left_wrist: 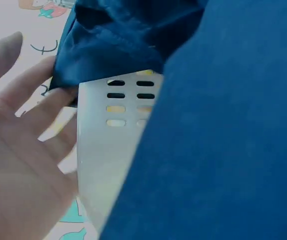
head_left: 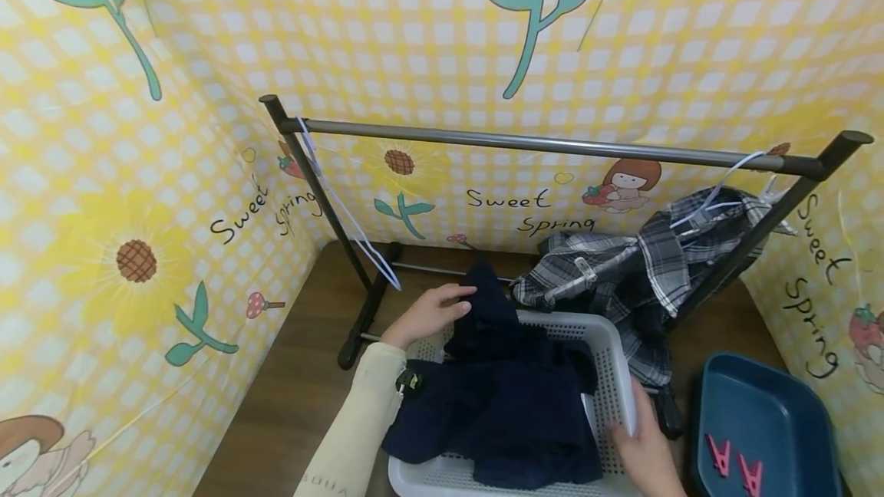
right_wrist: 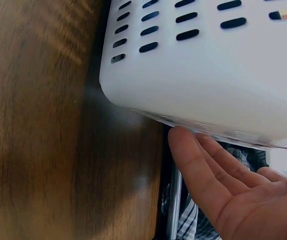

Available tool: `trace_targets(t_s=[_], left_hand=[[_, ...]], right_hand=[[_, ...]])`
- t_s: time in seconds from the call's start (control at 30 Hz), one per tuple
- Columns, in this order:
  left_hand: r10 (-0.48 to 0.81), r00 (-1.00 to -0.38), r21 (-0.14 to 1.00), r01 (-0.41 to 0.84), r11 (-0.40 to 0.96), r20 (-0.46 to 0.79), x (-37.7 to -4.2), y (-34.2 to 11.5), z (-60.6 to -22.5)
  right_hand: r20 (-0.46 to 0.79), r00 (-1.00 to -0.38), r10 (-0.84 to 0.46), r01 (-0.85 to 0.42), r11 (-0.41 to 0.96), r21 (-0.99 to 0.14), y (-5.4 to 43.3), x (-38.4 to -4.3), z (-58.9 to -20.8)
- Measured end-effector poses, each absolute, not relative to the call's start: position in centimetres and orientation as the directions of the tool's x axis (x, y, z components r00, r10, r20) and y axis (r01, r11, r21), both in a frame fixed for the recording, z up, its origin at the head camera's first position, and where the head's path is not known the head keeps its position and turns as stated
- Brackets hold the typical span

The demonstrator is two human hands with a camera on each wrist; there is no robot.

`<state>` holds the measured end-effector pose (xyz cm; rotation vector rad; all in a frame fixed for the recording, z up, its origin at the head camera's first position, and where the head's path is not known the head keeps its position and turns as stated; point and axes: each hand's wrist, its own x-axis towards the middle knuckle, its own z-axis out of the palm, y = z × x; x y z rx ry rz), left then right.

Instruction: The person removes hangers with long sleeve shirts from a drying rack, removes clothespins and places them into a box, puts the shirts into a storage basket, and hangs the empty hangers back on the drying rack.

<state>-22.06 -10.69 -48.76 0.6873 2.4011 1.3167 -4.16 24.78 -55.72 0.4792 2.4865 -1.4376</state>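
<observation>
A white laundry basket (head_left: 608, 343) with slotted walls stands before the rack, and a dark navy garment (head_left: 511, 413) lies heaped in it and spreads over its left side. Near the back left corner, my left hand (head_left: 430, 313) touches a raised part of the cloth with extended fingers. In the left wrist view those fingertips run behind the hanging fabric (left_wrist: 118, 55), beside the basket wall (left_wrist: 103, 160). My right hand (head_left: 645, 443) holds the basket's right rim, thumb over the top. From the right wrist, its fingers (right_wrist: 191, 155) show along the outside of the wall.
Behind the basket stands a dark metal clothes rack (head_left: 483, 136). An unfilled hanger (head_left: 345, 213) hangs at its left end, a black-and-grey plaid garment (head_left: 608, 259) on a hanger at its right. A blue bin (head_left: 760, 397) with pink clothespins (head_left: 749, 474) sits at the right.
</observation>
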Motion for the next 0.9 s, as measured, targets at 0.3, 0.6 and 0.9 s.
trace_targets(t_s=[0.3, 0.6, 0.9], left_hand=[[0.512, -0.845, 0.983, 0.182, 0.007, 0.153, -19.6, -10.3, -48.3], [0.489, -0.863, 0.986, 0.165, 0.033, 0.128, -17.7, -10.4, -48.2], [0.608, -0.786, 0.812, 0.279, 0.513, -0.114, -15.3, -9.4, -48.3]], right_hand=[[-0.354, -0.922, 0.155, 0.384, 0.471, -0.794, 24.5, -4.2, -55.6], [-0.360, -0.921, 0.146, 0.385, 0.477, -0.790, 24.3, -4.3, -55.2], [-0.376, -0.913, 0.158, 0.404, 0.474, -0.782, 24.1, -4.3, -55.0]])
